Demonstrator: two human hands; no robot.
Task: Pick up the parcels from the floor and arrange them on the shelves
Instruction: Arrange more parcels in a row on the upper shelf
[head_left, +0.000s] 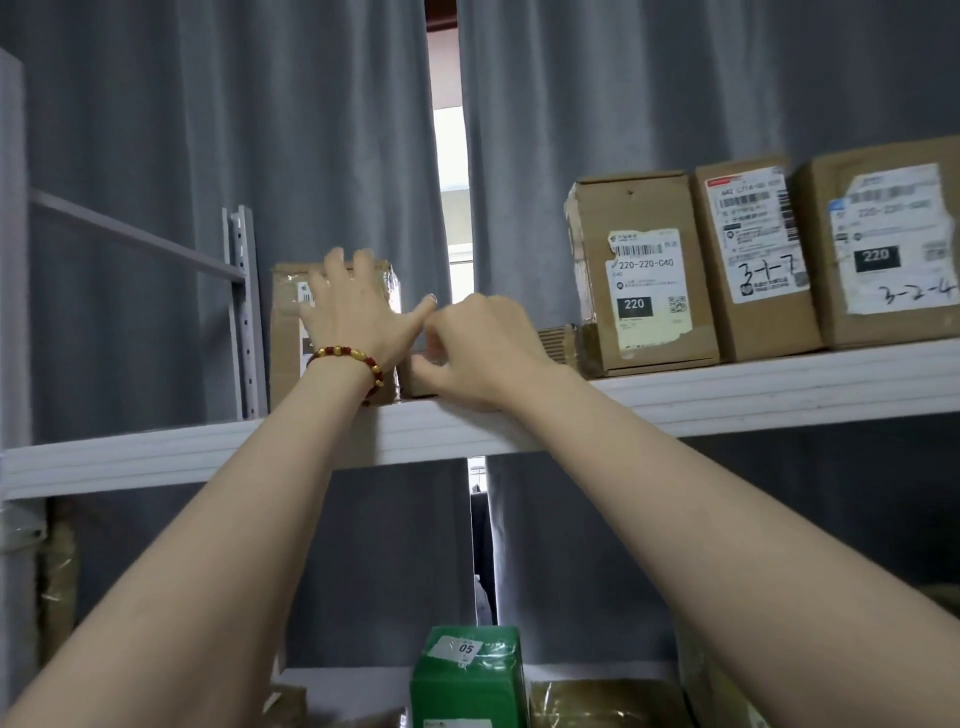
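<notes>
While both hands were at the white shelf (727, 400) | left hand (353, 317): fingers (336, 265) spread on taped brown cardboard parcel (285, 338) | right hand (488, 353): fingers (437, 339) pinched small brown box (413, 383)

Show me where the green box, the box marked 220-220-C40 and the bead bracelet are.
green box (467, 686): head view, on its front face.
box marked 220-220-C40 (647, 280): head view, on its white label.
bead bracelet (344, 353): head view, on its gold beads.

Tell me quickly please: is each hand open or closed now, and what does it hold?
Left hand: open, fingers spread against the tall cardboard parcel.
Right hand: closed, fingers curled round the small low parcel.
</notes>
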